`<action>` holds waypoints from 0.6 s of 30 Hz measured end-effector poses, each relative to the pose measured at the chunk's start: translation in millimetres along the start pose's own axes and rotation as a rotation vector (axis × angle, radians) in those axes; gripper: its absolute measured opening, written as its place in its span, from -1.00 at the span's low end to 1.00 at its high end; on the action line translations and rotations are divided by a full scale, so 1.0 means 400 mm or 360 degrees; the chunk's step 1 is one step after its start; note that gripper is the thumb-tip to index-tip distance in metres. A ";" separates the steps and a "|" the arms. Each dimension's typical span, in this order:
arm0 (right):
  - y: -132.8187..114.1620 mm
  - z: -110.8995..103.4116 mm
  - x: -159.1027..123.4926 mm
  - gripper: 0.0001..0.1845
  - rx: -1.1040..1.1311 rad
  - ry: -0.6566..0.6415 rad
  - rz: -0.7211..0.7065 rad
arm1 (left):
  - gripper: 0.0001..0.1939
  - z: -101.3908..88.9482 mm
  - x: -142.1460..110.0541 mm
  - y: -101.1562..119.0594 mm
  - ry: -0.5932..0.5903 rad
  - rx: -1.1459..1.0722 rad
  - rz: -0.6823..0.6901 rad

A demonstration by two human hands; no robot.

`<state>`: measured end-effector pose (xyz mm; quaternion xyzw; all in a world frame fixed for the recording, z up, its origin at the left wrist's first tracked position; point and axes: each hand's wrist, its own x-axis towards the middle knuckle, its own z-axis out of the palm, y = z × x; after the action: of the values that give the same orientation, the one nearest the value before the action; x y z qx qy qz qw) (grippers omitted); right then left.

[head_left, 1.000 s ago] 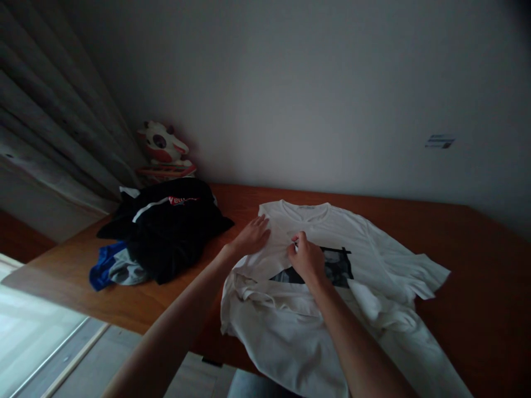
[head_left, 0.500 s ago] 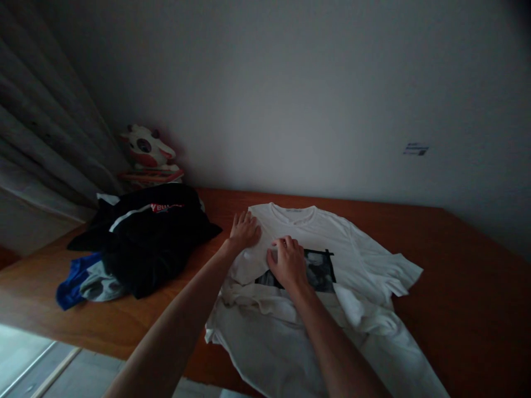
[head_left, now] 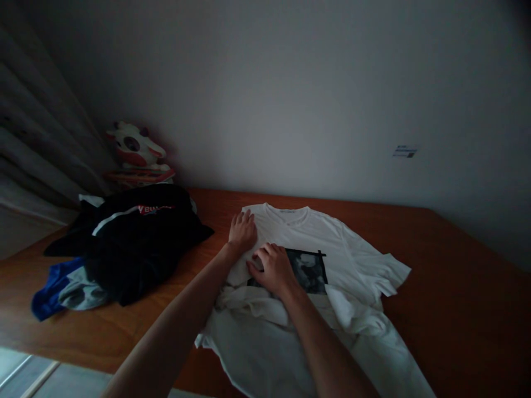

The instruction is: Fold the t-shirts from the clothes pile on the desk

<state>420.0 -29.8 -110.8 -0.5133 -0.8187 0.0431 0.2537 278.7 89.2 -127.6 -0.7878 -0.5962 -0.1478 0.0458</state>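
Observation:
A white T-shirt (head_left: 344, 249) with a dark square print (head_left: 309, 268) lies spread on the brown wooden table (head_left: 448, 265), its lower part bunched and hanging over the near edge. My left hand (head_left: 243, 230) lies flat on the shirt's left shoulder with fingers stretched out. My right hand (head_left: 271, 268) rests on the chest at the left edge of the print, fingers flat and slightly curled against the cloth. Neither hand lifts the fabric.
A heap of dark clothes (head_left: 133, 237) with a blue and grey piece (head_left: 53, 284) lies at the table's left. Behind it, a white and red plush toy (head_left: 133, 146) sits on thin books near a grey curtain (head_left: 37, 149). A plain wall stands behind.
My right hand went from pinching the cloth near the collar to lying flat, and slid down-left onto the print's edge. My left hand stayed on the shoulder. The camera view shifted right.

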 end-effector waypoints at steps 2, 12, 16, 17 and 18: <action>-0.001 -0.003 0.001 -0.79 0.0006 -0.0001 -0.0021 | -0.49 -0.004 -0.009 -0.006 -0.0062 0.0002 0.0041; -0.116 -0.011 -0.028 -0.74 0.0220 -0.0405 -0.0577 | -0.40 0.006 -0.073 -0.017 -0.0250 0.0018 0.0096; -0.183 -0.028 -0.067 -0.70 0.0155 -0.0622 -0.0486 | -0.40 0.000 -0.076 -0.017 -0.0195 0.0019 0.0117; -0.195 -0.034 -0.079 -0.69 0.0176 -0.0669 -0.0469 | -0.40 0.000 -0.077 -0.018 -0.0165 0.0020 0.0128; -0.204 -0.040 -0.092 -0.69 0.0215 -0.0705 -0.0459 | -0.41 0.001 -0.078 -0.019 -0.0141 0.0019 0.0138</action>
<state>373.3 -102.7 -83.5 -0.3512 -0.9142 0.1724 0.1056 263.9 62.7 -137.8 -0.8184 -0.5638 -0.1070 0.0305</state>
